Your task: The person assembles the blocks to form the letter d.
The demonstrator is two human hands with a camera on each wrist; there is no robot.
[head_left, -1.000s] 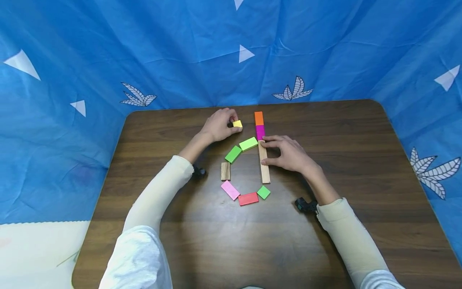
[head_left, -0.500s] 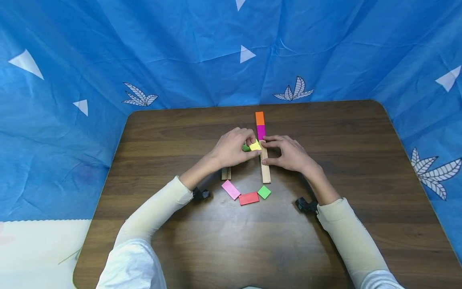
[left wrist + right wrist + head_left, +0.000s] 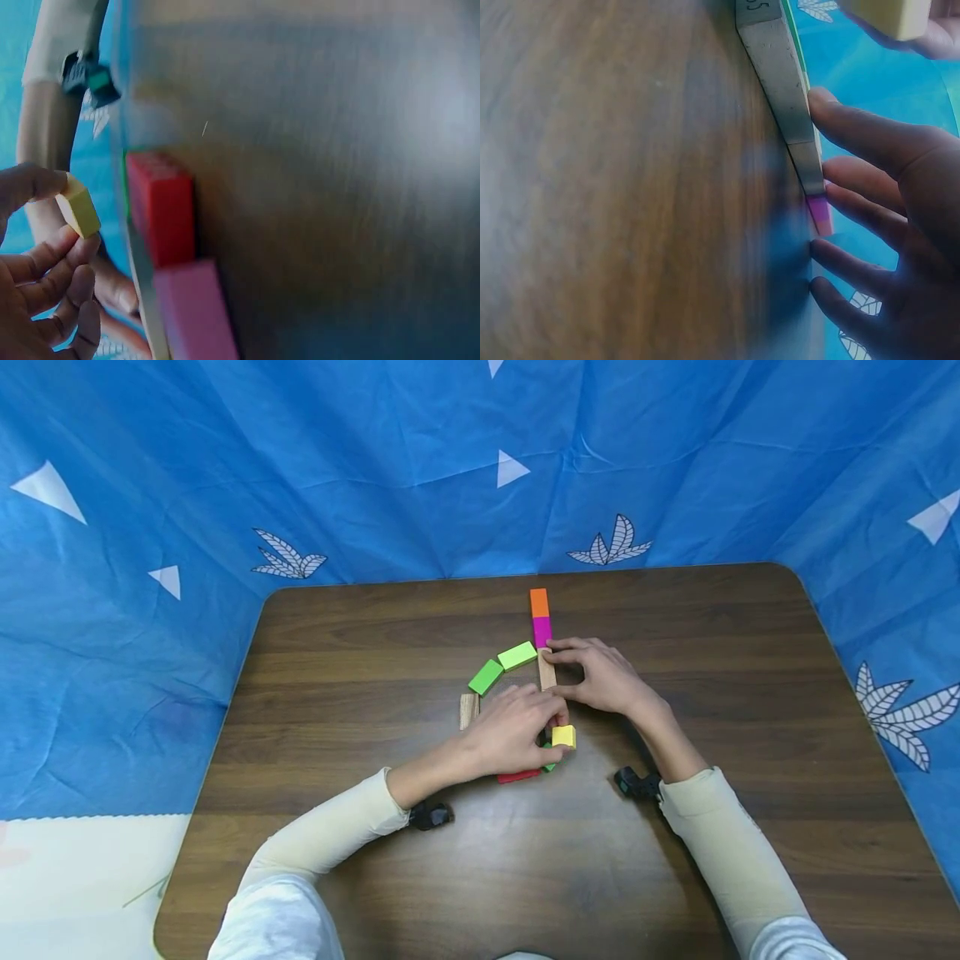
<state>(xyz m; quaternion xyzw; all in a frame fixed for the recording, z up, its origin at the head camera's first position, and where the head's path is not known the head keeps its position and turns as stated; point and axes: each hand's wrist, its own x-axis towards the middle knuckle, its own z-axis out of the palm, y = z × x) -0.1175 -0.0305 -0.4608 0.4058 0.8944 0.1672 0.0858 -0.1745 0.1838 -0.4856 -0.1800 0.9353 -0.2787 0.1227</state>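
Between thumb and fingertips, my left hand point(image 3: 517, 731) pinches a small yellow block point(image 3: 564, 737), held over the near end of a block outline. Fingertips of my right hand point(image 3: 600, 675) rest on the row of plain wooden blocks point(image 3: 547, 670), its fingers spread and relaxed. That row runs on into a magenta block point(image 3: 542, 632) and an orange block point(image 3: 539, 602). Lime point(image 3: 517, 656), green point(image 3: 486, 677) and brown-grained point(image 3: 468, 710) blocks curve to the left. The left hand partly covers a red block point(image 3: 519, 776) and another green block point(image 3: 550, 767). A pink block point(image 3: 196, 311) shows in the left wrist view.
The blocks lie on a dark wooden table point(image 3: 712, 635). A blue patterned cloth point(image 3: 420, 468) hangs behind it and at the sides. Dark wrist cameras point(image 3: 636, 783) stick out beneath both forearms.
My left hand has carried the yellow block from the far left, past the lime block, down to the near end of the wooden row. The right hand has stayed in place.
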